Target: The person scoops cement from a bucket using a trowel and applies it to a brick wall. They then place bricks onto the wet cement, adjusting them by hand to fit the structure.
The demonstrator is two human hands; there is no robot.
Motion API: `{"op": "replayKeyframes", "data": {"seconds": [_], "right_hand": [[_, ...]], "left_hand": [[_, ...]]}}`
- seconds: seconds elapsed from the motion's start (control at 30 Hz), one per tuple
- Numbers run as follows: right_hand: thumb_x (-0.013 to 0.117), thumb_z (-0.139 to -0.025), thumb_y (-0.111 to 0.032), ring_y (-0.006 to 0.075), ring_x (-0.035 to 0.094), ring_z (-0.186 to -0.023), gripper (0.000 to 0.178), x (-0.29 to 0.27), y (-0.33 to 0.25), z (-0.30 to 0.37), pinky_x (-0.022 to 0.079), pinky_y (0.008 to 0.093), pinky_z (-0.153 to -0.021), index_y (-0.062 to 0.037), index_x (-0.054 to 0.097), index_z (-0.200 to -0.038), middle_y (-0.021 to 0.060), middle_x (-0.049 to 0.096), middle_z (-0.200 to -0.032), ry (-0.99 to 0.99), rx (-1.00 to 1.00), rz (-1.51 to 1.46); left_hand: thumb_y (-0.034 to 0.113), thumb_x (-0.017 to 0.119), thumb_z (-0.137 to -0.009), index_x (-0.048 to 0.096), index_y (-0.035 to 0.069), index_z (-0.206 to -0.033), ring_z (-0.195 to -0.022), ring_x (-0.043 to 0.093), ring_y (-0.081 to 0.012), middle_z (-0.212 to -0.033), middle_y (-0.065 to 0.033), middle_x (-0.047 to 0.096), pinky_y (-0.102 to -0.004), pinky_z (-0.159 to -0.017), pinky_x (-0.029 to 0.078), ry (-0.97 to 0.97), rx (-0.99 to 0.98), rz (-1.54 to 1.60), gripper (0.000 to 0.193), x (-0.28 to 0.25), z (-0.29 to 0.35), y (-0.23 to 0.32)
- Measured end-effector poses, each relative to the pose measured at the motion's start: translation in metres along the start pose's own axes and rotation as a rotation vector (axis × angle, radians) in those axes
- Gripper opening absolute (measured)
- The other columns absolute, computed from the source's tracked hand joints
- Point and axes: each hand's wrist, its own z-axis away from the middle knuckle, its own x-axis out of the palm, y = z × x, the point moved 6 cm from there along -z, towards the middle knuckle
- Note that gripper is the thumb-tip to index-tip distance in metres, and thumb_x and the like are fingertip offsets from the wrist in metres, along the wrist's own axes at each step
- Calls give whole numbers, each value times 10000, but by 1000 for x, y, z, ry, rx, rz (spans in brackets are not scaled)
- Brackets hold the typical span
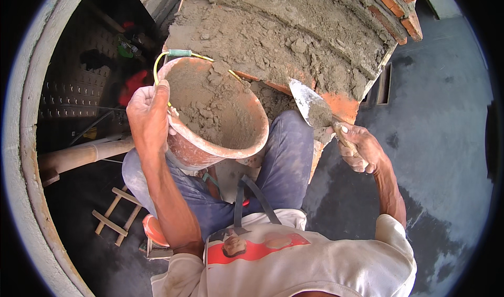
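Observation:
My left hand [148, 113] is closed on the left rim of a round, mortar-smeared bucket [195, 149], beside the yellow end of its wire handle [157, 66]. The bucket tilts towards me above my knees, and grey-brown mortar [220, 108] coats its inside and lies heaped in it. My right hand [362, 147] is wrapped round the handle of a pointed trowel [308, 100]. Some mortar sticks to the trowel's blade, which is over the near right edge of a mortar-covered brick surface [278, 29].
Red bricks [391, 4] are stacked at the far right. A bamboo pole [89, 158] runs in from the left, above a small wooden ladder-like frame [116, 215] far below. A pale concrete edge [23, 139] curves along the left. The grey floor [425, 124] lies well below on the right.

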Motion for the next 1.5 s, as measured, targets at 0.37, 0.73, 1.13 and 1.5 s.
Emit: {"op": "replayKeyframes", "data": {"seconds": [0.37,0.73,1.13,1.5], "right_hand": [[529,-1120,-423,75,423,-407,495,85,-20,-129,342,262,-306,-52,549,-1445,-6,494,-700,-191,-15,238],[530,-1113,-291,101,398,-376,393,116,40,-94,316,284,-303,-67,528,-1436,37,529,-684,-121,24,-516],[543,-1104,-240,109,401,-371,312,122,9,-137,307,299,-299,-55,546,-1356,28,526,-642,-15,-119,-294],[598,-1068,-277,122,494,-409,256,115,-10,-137,405,321,-352,-62,625,-1205,33,563,-698,67,-381,120]], "left_hand": [[224,737,-995,696,-33,-960,-642,554,-73,-791,-21,664,-255,-580,432,149,-52,158,262,-49,-18,-32],[164,700,-1011,702,-44,-1040,-791,691,-150,-944,-114,749,-290,-730,544,96,-148,202,210,-67,-10,-39],[203,743,-991,715,-39,-1030,-773,694,-155,-937,-106,753,-286,-712,538,59,-138,206,247,-68,-13,-41],[216,735,-999,703,-44,-1022,-717,625,-132,-873,-76,704,-287,-663,490,105,-39,120,263,-56,-14,-38]]}}
